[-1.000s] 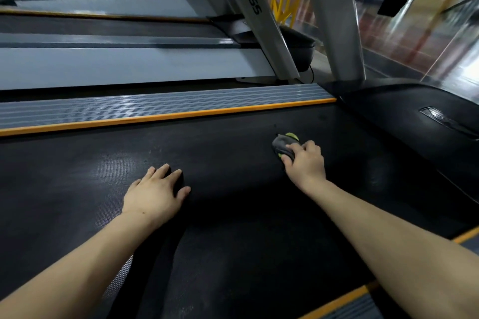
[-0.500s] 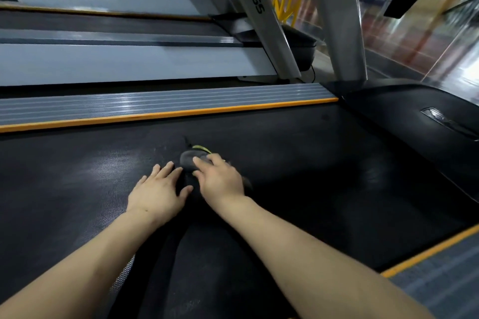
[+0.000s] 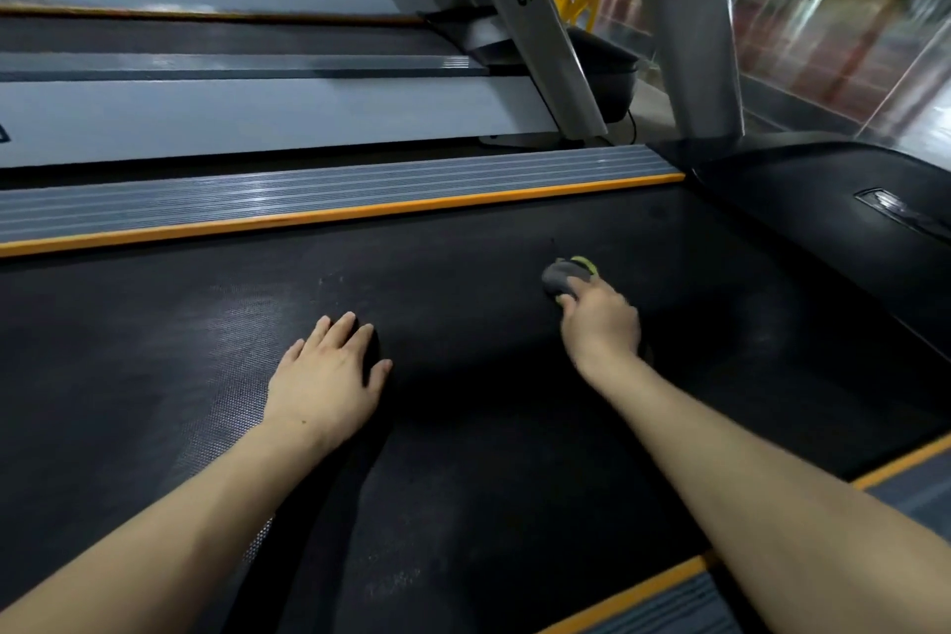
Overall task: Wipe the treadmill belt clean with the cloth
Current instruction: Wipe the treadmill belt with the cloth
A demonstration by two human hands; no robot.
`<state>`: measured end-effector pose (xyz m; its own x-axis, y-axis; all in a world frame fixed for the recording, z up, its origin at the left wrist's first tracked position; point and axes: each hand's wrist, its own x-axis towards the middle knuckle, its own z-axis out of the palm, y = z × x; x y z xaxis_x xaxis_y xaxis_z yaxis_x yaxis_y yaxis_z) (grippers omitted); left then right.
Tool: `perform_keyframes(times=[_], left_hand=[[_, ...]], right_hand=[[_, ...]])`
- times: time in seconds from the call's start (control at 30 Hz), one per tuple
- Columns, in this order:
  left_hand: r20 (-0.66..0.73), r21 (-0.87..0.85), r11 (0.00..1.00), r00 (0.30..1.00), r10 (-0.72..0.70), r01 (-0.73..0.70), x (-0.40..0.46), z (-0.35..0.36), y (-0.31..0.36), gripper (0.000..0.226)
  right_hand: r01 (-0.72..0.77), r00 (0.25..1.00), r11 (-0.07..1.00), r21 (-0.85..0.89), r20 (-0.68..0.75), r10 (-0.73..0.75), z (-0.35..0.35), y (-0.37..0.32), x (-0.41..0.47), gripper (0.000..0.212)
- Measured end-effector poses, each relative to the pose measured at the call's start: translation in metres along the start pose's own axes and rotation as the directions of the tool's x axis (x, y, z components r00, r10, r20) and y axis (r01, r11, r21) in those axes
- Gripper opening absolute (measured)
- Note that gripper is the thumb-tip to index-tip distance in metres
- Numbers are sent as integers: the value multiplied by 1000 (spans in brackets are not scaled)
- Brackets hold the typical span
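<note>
Two hands are down on the treadmill belt (image 3: 463,427). The right hand (image 3: 599,327) presses a bunched grey cloth (image 3: 563,278) onto the belt, fingers curled over it, the wad poking out beyond the fingertips. The left hand (image 3: 327,376) lies flat and relaxed, well apart to the left of it, holding nothing. Unwiped belt probably stretches between the hands, so the coming stroke likely runs sideways toward the left hand, along the belt's length.

L hand (image 3: 329,378) flat, palm down, fingers (image 3: 344,329) straight. R hand (image 3: 601,327) curled, gripping; both forearms extended fwd.
</note>
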<state>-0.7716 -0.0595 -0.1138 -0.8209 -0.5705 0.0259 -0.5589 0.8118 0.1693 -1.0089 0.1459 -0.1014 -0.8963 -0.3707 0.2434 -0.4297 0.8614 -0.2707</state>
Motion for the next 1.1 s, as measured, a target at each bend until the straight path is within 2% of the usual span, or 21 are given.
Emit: perform_keyframes(times=[0.03,0.1,0.17,0.27,0.3,0.37,0.47,0.53,0.63,0.7,0.77,0.8,0.87,0.97,1.03,1.1], left_hand=[[1,0,1000,1000,-4,4,0,0,0,62],[-5,1,1000,1000,-9,9,-1,0,2,61],[-24,13,1000,1000,-11,11,-4,1,2,60],[-41,18,1000,999,-14,15,-10,-2,2,57],[-45,17,1000,999,-10,10,-13,-2,2,56],[-50,21,1000,999,6,-5,-17,-4,3,54],[-42,8,1000,999,8,-8,-20,-6,7,52],[-34,11,1000,999,14,-14,-20,-6,9,53],[-21,13,1000,1000,22,-22,-22,-7,10,53],[-14,11,1000,1000,25,-24,-23,-8,10,53],[-15,9,1000,1000,25,-25,-25,-9,10,51],[-21,7,1000,999,24,-23,-26,-9,10,50],[-20,9,1000,1000,13,-13,-29,-9,8,48],[-11,19,1000,1000,-9,9,-35,-6,6,48],[-13,29,1000,1000,0,1,-39,-4,7,49],[-15,27,1000,1000,0,1,-39,-5,10,50]], right_hand=[[33,999,999,27,24,-34,6,-26,-8,27],[190,978,978,82,74,-196,22,-82,-34,31],[361,921,920,151,99,-377,35,-128,-68,38],[473,846,850,230,150,-511,30,-126,-70,40],[482,842,845,230,143,-520,25,-109,-64,39],[447,884,878,173,68,-463,19,-61,-41,36],[221,974,974,52,27,-223,-1,15,-6,35],[73,997,997,10,2,-73,-8,39,1,34],[-86,996,996,9,-19,86,-3,15,-7,32],[-105,994,992,76,-22,106,7,-21,-25,28],[-38,999,982,185,18,36,18,-63,-45,26],[83,995,978,194,34,-91,23,-84,-60,26],[336,932,916,219,65,-357,26,-108,-87,31],[515,833,818,257,76,-548,7,-76,-77,34],[537,834,831,146,60,-549,1,-27,-55,33],[389,921,919,61,-4,-390,-10,28,-24,33]])
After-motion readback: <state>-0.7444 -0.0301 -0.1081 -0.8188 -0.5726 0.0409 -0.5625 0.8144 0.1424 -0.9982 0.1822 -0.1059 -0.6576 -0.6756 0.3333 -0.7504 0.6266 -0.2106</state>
